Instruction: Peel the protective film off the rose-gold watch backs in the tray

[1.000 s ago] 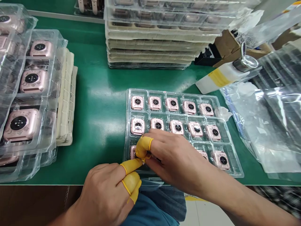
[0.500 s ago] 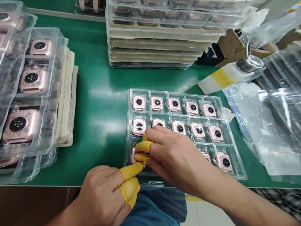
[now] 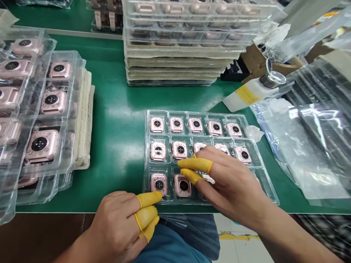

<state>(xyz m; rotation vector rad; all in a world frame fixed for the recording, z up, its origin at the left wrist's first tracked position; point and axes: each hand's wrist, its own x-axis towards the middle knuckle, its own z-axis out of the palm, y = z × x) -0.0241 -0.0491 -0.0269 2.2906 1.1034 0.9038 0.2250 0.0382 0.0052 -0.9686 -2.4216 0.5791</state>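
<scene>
A clear plastic tray (image 3: 270, 186) holds several pink watch cases in rows of pockets, their round black sensor backs facing up. At its front left corner, the index fingertip of my left hand (image 3: 126, 219) touches or nearly touches the lower edge of a watch case (image 3: 158, 184). The fingers of that hand reach forward, and nothing shows in them. My right hand (image 3: 227, 179) is over the middle of the tray, thumb and index finger apart and empty. Just left of its fingertips lies another watch case (image 3: 182, 185). Yellow finger cots cover fingertips on both hands. My right hand hides part of the front row.
Stacked trays of watch cases (image 3: 59, 157) stand at the left. A tall tray stack (image 3: 175, 64) rises at the back. To the right are a white bottle (image 3: 244, 96) with a metal top, a cardboard box (image 3: 253, 60) and clear plastic bags (image 3: 298, 146).
My right hand has moved right from the front left pocket, its fingers now apart, uncovering the front left watch case. My left hand stays nearly in place. The view has shifted slightly.
</scene>
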